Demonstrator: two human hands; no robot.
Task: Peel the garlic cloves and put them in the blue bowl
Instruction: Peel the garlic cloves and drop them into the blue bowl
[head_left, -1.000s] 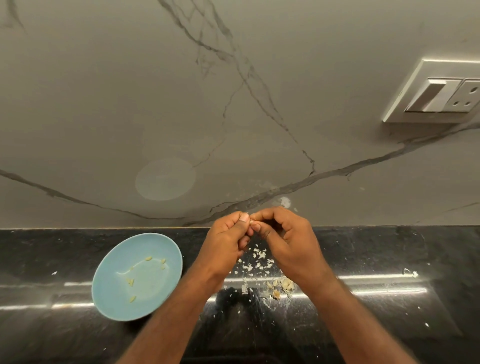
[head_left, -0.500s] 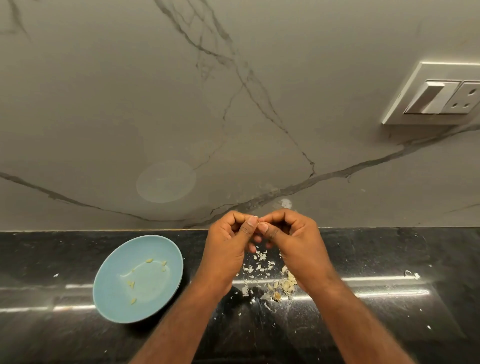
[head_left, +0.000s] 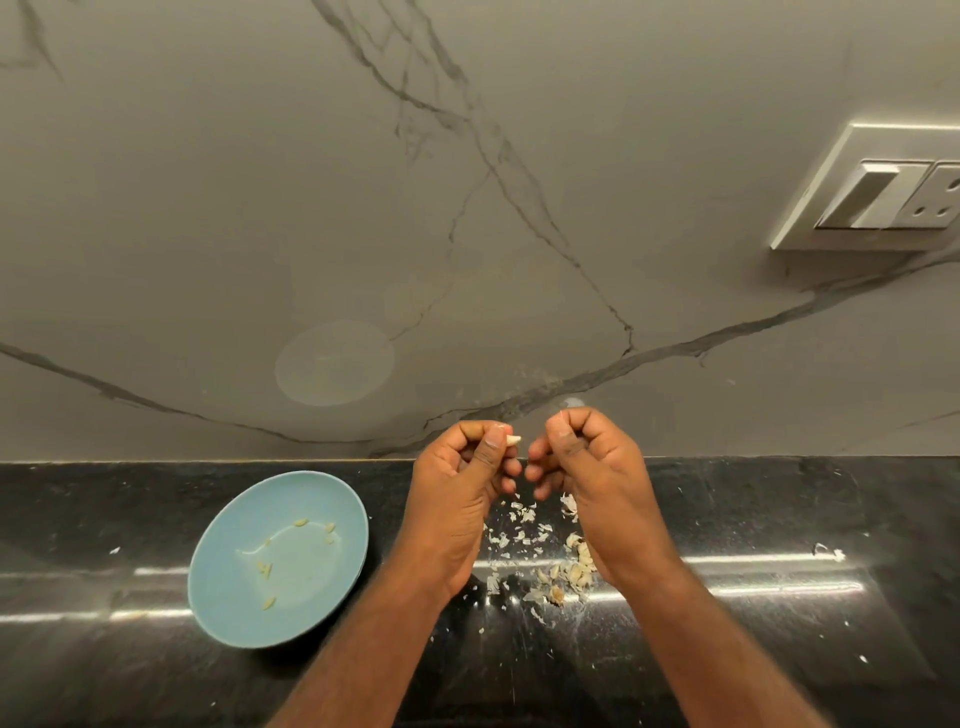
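Hands have parted since half a second back, when we saw fingertips meeting: left hand (head_left: 462, 499) pinches a pale clove (head_left: 513, 440) at thumb and forefinger, right hand (head_left: 597, 478) just beside, fingers curled, and we cannot tell if it holds anything. Both hang over skins (head_left: 566, 571) littering the black counter (head_left: 779, 519), the right wrist hiding some. The bowl (head_left: 218, 597) lies left of the left forearm, few peeled cloves (head_left: 265, 569) inside; socket (head_left: 883, 192) on wall (head_left: 208, 208), far right.

Only the tip of a garlic clove (head_left: 513, 440) is seen beyond the left hand (head_left: 462, 499). Whether anything is pinched in the right hand (head_left: 597, 467) cannot be told. The wall socket (head_left: 883, 192) is cropped at the upper right.
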